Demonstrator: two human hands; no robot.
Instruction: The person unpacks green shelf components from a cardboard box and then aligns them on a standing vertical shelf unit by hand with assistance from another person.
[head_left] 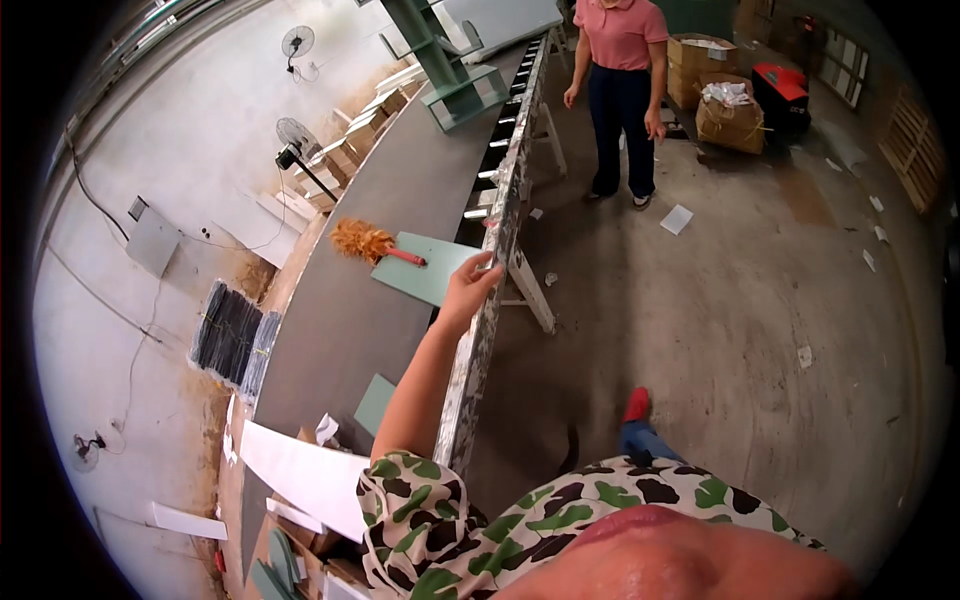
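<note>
My left hand [470, 288] reaches out over the near rail of a long grey conveyor belt [350, 310]. Its fingers are apart and loosely bent, beside the edge of a pale green panel [425, 285]; whether they touch it I cannot tell. Lying across that panel is a duster [365, 240] with fluffy orange-brown bristles and a red handle. A second green panel [376, 402] lies nearer, partly behind my forearm. My right hand is out of the picture.
A green shelf-like unit [460, 95] stands farther along the belt. Beyond the worn rail [480, 345] another person [622, 100] stands on the floor near cardboard boxes [730, 115]. White boards [305, 475] and an open carton with green pieces [280, 560] lie at lower left.
</note>
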